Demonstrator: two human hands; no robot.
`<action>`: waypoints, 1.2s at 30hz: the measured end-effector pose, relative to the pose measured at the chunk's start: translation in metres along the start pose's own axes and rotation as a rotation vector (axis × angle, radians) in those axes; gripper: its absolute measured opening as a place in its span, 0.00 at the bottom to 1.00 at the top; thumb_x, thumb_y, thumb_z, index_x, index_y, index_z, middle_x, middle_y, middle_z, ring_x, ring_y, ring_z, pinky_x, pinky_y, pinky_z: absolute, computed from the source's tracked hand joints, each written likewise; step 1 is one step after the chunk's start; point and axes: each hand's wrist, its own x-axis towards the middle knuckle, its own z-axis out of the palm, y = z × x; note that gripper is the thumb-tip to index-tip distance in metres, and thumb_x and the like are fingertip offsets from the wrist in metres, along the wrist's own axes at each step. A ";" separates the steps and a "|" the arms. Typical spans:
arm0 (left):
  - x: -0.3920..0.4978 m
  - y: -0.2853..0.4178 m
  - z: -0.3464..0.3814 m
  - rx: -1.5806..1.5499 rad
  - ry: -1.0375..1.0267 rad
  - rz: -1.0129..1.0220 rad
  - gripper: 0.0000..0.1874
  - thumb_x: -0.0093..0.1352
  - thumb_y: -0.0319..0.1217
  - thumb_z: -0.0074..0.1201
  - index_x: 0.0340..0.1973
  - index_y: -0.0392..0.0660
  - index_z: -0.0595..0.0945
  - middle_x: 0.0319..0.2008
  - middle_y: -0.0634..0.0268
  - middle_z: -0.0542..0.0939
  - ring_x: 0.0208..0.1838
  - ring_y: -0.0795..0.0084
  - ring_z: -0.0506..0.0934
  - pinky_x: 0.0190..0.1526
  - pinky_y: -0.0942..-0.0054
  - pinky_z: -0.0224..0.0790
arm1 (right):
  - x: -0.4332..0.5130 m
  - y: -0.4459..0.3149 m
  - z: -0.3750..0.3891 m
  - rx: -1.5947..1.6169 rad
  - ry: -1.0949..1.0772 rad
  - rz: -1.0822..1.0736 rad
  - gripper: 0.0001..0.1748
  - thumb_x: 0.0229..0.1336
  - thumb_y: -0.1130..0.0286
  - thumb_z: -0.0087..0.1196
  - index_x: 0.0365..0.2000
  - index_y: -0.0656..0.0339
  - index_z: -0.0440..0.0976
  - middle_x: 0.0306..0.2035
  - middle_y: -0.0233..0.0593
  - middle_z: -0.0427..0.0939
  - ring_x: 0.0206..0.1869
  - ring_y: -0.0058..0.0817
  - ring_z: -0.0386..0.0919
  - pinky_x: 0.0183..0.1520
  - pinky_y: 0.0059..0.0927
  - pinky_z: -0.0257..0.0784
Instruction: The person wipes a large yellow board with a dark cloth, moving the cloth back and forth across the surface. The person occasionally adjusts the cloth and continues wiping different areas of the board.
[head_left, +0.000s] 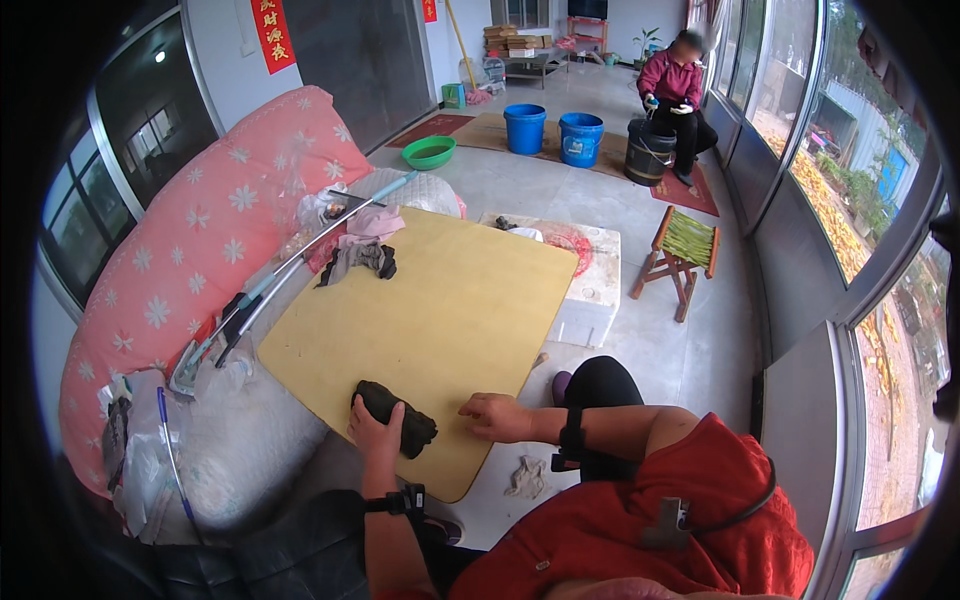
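My left hand (377, 429) grips a rolled bundle of black cloth (405, 426), its thumb over the top and its fingers along the left side. The bundle rests on the near part of a yellow board-like tabletop (450, 300). To the right of it, my right hand (496, 417) hovers over or touches the board by its right edge. Those fingers are loosely bent, and I see nothing in them. Farther up the board, a crumpled grey and black cloth (360, 261) lies at the left edge beside a pink cloth (375, 223).
A white foam box (589, 300) stands beyond the board's right edge. Mop poles (300, 255) lean along the left, before a pink floral cover (217, 217). A folding stool (679, 247) stands right. A seated person (675, 82) works by a black bucket (647, 154). A rag (527, 478) lies on the floor.
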 end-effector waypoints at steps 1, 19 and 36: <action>0.004 0.007 0.002 0.006 -0.022 -0.005 0.48 0.65 0.49 0.66 0.74 0.40 0.62 0.71 0.41 0.65 0.73 0.38 0.62 0.74 0.46 0.53 | -0.004 0.007 -0.003 -0.012 -0.026 0.049 0.20 0.57 0.62 0.60 0.48 0.62 0.79 0.44 0.46 0.81 0.45 0.46 0.82 0.49 0.45 0.79; 0.010 0.075 0.038 0.418 -0.194 0.170 0.44 0.63 0.41 0.67 0.73 0.51 0.64 0.71 0.42 0.64 0.66 0.32 0.68 0.63 0.43 0.70 | 0.054 0.058 -0.061 0.254 0.299 -0.066 0.11 0.60 0.71 0.59 0.42 0.63 0.80 0.41 0.44 0.82 0.41 0.40 0.84 0.45 0.38 0.80; 0.039 0.057 0.033 0.397 -0.017 0.037 0.43 0.67 0.54 0.62 0.72 0.48 0.67 0.65 0.44 0.69 0.62 0.39 0.72 0.61 0.47 0.69 | 0.063 0.046 -0.055 0.419 0.200 -0.157 0.06 0.62 0.78 0.60 0.40 0.64 0.81 0.38 0.44 0.82 0.34 0.34 0.84 0.33 0.30 0.80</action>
